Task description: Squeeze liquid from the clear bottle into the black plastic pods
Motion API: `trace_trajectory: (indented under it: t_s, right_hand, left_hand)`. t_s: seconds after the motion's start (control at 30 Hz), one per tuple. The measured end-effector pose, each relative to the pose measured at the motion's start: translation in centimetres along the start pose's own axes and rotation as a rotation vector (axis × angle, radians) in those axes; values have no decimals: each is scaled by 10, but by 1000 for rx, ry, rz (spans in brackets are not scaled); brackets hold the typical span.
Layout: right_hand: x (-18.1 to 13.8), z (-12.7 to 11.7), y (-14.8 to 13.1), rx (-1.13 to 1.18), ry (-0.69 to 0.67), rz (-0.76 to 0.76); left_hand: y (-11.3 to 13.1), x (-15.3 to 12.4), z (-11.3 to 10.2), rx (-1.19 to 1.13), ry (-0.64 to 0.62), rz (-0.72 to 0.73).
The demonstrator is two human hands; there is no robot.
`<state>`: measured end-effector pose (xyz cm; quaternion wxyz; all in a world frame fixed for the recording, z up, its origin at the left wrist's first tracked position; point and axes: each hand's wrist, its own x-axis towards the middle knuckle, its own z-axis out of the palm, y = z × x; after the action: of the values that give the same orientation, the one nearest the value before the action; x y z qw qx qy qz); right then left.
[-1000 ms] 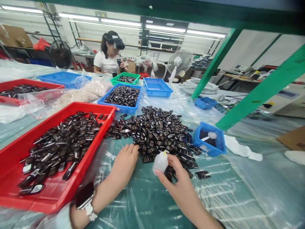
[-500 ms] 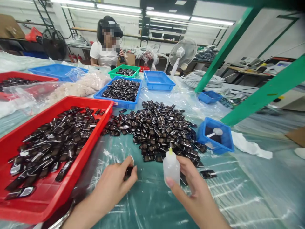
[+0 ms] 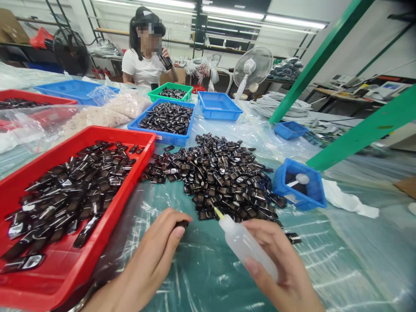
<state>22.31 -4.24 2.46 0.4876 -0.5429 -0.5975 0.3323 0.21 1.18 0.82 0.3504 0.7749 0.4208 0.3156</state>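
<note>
My right hand (image 3: 276,260) is wrapped round a translucent white squeeze bottle (image 3: 248,249) with a thin yellowish nozzle. The bottle leans, its nozzle pointing up and left. To its left, my left hand (image 3: 159,247) pinches a small black plastic part (image 3: 182,224), mostly hidden by the fingers. Nozzle and part are apart. Just beyond both hands lies a heap of glossy black plastic parts (image 3: 227,173). Left of my left hand stands a red tray (image 3: 110,221) holding many similar parts.
A blue bin (image 3: 300,199) with a white spoon (image 3: 299,180) stands right of the heap, beside a white cloth (image 3: 351,199). Behind are a filled blue tray (image 3: 175,138), a green tray (image 3: 186,96) and another blue tray (image 3: 221,113). A green post (image 3: 321,56) rises at right. A person (image 3: 146,60) sits opposite.
The bottle has tipped from upright to a slant, nozzle now toward my left hand. My left hand has turned so the black part shows at its fingertips. The person opposite has raised a dark object.
</note>
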Motion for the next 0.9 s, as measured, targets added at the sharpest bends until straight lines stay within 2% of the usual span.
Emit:
trace_trajectory:
  t_s: [0.13,0.27,0.73,0.9]
  right_hand:
    - [-4,1,-2,-87,104,24]
    - [-8,2,-2,-159,148,-8]
    - [-12,0,8,-280,124,-52]
    - [-8,-2,1,-189,55,-4]
  left_hand:
    - [1,-4,2,-104,81,-4]
    - [0,-6,2,-131,50,37]
    - [-1,-11,-9,62,-49,226]
    - [-1,-9,-7,82,-70,270]
